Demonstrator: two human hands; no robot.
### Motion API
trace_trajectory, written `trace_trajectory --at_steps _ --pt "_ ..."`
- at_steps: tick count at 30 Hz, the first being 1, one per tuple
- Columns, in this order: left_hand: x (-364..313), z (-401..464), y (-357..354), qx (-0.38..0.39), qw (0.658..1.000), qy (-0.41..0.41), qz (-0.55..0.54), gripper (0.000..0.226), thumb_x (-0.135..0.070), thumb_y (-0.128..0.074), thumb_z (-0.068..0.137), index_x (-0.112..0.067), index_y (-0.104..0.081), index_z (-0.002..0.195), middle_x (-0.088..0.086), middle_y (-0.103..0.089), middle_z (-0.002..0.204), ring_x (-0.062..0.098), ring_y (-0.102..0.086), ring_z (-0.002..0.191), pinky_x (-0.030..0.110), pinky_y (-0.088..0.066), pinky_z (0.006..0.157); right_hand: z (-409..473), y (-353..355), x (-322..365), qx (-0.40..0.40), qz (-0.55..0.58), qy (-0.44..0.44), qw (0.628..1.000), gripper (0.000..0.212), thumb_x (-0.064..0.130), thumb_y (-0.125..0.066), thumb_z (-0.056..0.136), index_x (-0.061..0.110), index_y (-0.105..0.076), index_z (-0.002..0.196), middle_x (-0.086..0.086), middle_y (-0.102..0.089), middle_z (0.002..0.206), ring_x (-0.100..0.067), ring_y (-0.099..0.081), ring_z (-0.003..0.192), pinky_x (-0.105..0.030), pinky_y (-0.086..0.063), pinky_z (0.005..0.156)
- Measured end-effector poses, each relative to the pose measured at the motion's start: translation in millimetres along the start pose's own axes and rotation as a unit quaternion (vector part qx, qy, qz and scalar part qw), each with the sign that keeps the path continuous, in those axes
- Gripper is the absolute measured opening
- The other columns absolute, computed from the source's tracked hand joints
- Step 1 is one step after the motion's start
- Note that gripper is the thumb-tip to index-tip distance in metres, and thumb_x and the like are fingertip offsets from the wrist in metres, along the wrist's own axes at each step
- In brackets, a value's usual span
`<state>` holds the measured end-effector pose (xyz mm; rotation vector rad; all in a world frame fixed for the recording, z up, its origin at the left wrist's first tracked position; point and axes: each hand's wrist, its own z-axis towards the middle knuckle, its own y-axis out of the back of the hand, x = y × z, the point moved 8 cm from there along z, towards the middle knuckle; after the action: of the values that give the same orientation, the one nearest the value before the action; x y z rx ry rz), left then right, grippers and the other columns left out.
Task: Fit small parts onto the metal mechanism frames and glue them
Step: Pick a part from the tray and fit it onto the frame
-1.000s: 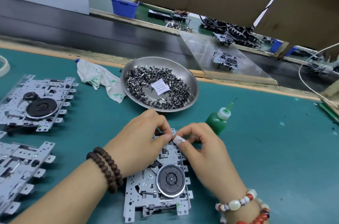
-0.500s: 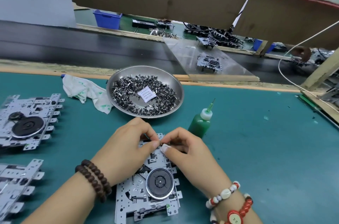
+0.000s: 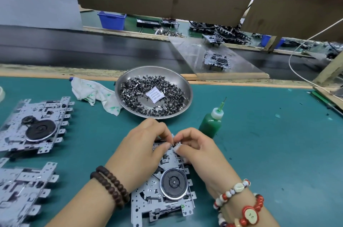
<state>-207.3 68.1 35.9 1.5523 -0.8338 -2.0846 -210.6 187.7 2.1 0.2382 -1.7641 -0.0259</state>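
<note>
A metal frame (image 3: pixel 163 199) with a black round disc is seen lying flat on the green tabletop (image 3: pixel 259 152), nearest the viewer. At its far edge a small dark part (image 3: pixel 174 145) is pinched between thumb and fingers of the left hand (image 3: pixel 143 148) and the right hand (image 3: pixel 200 150), fingertips nearly touching. Just beyond, a green glue bottle (image 3: pixel 211 124) stands upright, and a steel dish (image 3: pixel 187 89) of small parts is set farther back.
</note>
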Motion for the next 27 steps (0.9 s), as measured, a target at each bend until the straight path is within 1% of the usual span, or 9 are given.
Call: trace_trajectory --at_steps 4,7,11,14,16,18,23,25,27 --pt "-7.6 -3.8 0.5 -0.01 1.0 -0.028 0.01 0.021 -0.021 -0.058 0.086 -0.041 -0.064 0.087 -0.022 -0.049 0.09 -0.003 -0.05 0.085 0.022 -0.042 0.077 1.8 1.3 -4.5 -0.014 0.002 -0.017 1.0 0.024 -0.004 -0.059 0.081 0.02 -0.056 0.079 -0.001 -0.059 0.07 -0.007 -0.052 0.059 -0.021 -0.041 0.061" --pt "-12.5 -5.3 0.4 -0.023 0.998 -0.042 0.036 0.022 -0.017 -0.057 0.085 -0.037 -0.067 0.086 -0.018 -0.05 0.089 0.001 -0.048 0.079 0.031 -0.044 0.073 1.0 2.3 -4.5 -0.017 -0.005 -0.013 1.0 0.022 -0.002 -0.059 0.082 0.019 -0.055 0.08 -0.005 -0.059 0.076 -0.01 -0.05 0.064 -0.019 -0.04 0.058" --pt "-13.4 -12.3 0.8 -0.033 0.997 -0.052 0.037 0.021 -0.016 -0.056 0.085 -0.034 -0.067 0.089 -0.015 -0.05 0.091 0.005 -0.048 0.077 0.037 -0.046 0.071 -1.1 0.5 -3.3 0.014 -0.004 -0.002 1.0 0.02 0.001 -0.059 0.083 0.02 -0.055 0.084 -0.002 -0.063 0.084 -0.002 -0.057 0.065 -0.012 -0.042 0.058" --pt "-10.5 -16.6 2.6 -0.052 0.997 -0.057 0.018 0.022 -0.013 -0.06 0.084 -0.032 -0.069 0.088 -0.015 -0.053 0.09 0.005 -0.051 0.077 0.036 -0.047 0.069 -2.7 0.6 -3.3 0.031 0.013 0.003 0.999 0.019 -0.001 -0.057 0.085 0.018 -0.056 0.087 -0.004 -0.065 0.087 -0.009 -0.057 0.072 -0.02 -0.045 0.066" --pt "-7.2 -17.7 3.2 -0.066 0.997 -0.05 -0.005 0.023 -0.012 -0.061 0.083 -0.032 -0.07 0.088 -0.016 -0.054 0.089 0.002 -0.052 0.079 0.034 -0.047 0.071 -4.4 0.7 -2.1 0.037 0.027 0.011 0.999 0.019 -0.002 -0.055 0.086 0.016 -0.058 0.089 -0.007 -0.065 0.087 -0.016 -0.055 0.076 -0.027 -0.045 0.07" --pt "-3.9 -17.8 1.7 -0.065 0.997 -0.044 -0.014 0.024 -0.014 -0.061 0.084 -0.035 -0.071 0.089 -0.018 -0.054 0.09 0.001 -0.053 0.082 0.032 -0.047 0.073 -5.3 1.9 -1.5 0.034 0.029 0.02 0.999 0.019 -0.003 -0.054 0.086 0.016 -0.059 0.089 -0.007 -0.066 0.086 -0.018 -0.056 0.078 -0.03 -0.046 0.073" --pt "4.3 -17.4 6.0 -0.08 0.995 -0.015 -0.059 0.032 -0.015 -0.061 0.084 -0.047 -0.064 0.091 -0.021 -0.056 0.092 -0.004 -0.054 0.091 0.004 -0.037 0.076 -6.1 3.3 -0.5 0.027 0.017 0.034 0.999 0.021 0.003 -0.053 0.089 0.02 -0.065 0.084 0.001 -0.069 0.084 -0.019 -0.063 0.084 -0.037 -0.052 0.08" --pt "6.7 -16.9 9.3 -0.091 0.993 0.005 -0.07 0.03 -0.016 -0.059 0.085 -0.045 -0.058 0.092 -0.023 -0.055 0.095 -0.009 -0.052 0.096 0.0 -0.034 0.08 -6.4 2.8 0.6 0.024 0.008 0.046 0.999 0.017 0.011 -0.057 0.089 0.022 -0.067 0.081 0.007 -0.069 0.079 -0.01 -0.064 0.08 -0.028 -0.055 0.074" --pt "9.3 -16.6 11.7 -0.1 0.993 0.021 -0.06 0.028 -0.019 -0.057 0.086 -0.046 -0.052 0.091 -0.025 -0.051 0.099 -0.011 -0.047 0.1 -0.002 -0.031 0.081 -6.3 3.0 2.7 0.013 -0.011 0.068 0.998 0.011 0.012 -0.061 0.087 0.02 -0.067 0.081 0.009 -0.069 0.078 -0.002 -0.063 0.073 -0.015 -0.05 0.067"
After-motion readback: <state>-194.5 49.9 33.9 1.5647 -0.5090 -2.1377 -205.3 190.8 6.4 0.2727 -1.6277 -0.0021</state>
